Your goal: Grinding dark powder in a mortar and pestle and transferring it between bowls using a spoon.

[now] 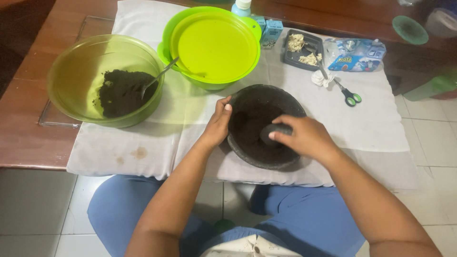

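Observation:
A dark stone mortar (247, 95) sits on the white cloth near the table's front edge, with dark ground material inside. My right hand (304, 137) grips a dark stone pestle (273, 132) whose end rests in the mortar. Over the mortar's left rim curls my left hand (218, 124), thumb on top of the edge, holding it.
A green bowl (71, 81) at the left holds dark crumbly material and a metal spoon (159, 76). A lidded lime-green bowl (214, 45) stands behind the mortar. Farther right lie a black tray (314, 40) with pale bits, a plastic packet (357, 54) and green-handled scissors (350, 96).

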